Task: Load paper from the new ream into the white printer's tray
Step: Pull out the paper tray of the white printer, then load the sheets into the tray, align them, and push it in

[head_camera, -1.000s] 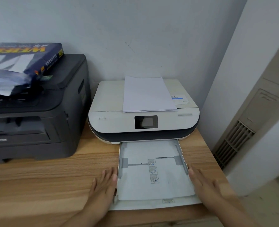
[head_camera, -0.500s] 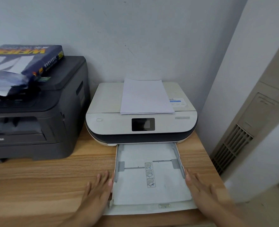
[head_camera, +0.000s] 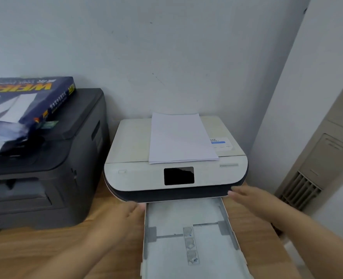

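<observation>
The white printer (head_camera: 138, 178) stands against the wall with a thin stack of white paper (head_camera: 181, 137) lying on its lid. Its grey tray (head_camera: 166, 248) is pulled out toward me and holds no paper. My left hand (head_camera: 124, 216) is open beside the tray's left wall, fingertips near the printer's front. My right hand (head_camera: 251, 198) is open and blurred at the tray's right rear corner, close to the printer's dark band. The opened blue ream (head_camera: 25, 101) lies on the black printer at the left.
A black printer (head_camera: 51, 178) fills the left of the wooden table (head_camera: 25, 254). A pale wall is behind. A beige unit with a vent grille (head_camera: 299, 190) stands at the right, past the table's edge.
Both hands have moved forward from the tray's front corners to its rear, near the printer body. The camera has come closer and lower.
</observation>
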{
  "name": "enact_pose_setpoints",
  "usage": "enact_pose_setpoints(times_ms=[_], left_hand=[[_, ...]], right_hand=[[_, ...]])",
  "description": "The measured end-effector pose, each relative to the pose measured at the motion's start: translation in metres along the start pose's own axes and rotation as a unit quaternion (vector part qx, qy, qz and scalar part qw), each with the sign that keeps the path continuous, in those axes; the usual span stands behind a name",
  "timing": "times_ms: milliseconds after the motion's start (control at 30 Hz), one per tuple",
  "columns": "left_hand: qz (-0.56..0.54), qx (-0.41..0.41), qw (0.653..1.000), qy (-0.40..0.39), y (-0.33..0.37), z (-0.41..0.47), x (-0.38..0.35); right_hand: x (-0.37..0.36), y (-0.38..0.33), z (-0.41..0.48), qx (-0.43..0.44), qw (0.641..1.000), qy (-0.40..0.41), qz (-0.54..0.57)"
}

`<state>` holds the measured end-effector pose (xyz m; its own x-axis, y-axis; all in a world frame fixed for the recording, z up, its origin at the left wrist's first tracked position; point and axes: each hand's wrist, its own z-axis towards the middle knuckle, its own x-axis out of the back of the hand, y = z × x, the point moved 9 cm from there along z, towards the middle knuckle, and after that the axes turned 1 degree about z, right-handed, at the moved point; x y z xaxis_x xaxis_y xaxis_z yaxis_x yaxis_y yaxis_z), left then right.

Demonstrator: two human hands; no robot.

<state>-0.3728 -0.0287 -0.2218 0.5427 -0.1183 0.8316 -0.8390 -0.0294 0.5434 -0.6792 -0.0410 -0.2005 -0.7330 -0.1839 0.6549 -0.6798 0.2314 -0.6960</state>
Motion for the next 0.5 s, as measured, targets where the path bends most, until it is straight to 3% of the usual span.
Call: enact_pose_setpoints(times_ms=[100,233,333,500], left_hand=[[0.085,-0.07,0.991,0.076,0.046,0.04,0.032],[0.158,-0.09,0.98,0.078,0.071,0.091,0.033],[0.219,-0.081,0.972,0.031,0.067,0.118,0.021],[0.224,-0.057,0.971,-0.051,0.055,0.142,0.01]], right_hand=[[0.016,-0.025,0.04,0.02,0.996,0.036,-0.078],[0.019,-0.056,0.079,0.082,0.979,0.063,-0.175],[0.02,-0.061,0.106,0.117,0.962,0.06,-0.241],[0.014,-0.052,0.137,0.138,0.945,-0.026,-0.294]])
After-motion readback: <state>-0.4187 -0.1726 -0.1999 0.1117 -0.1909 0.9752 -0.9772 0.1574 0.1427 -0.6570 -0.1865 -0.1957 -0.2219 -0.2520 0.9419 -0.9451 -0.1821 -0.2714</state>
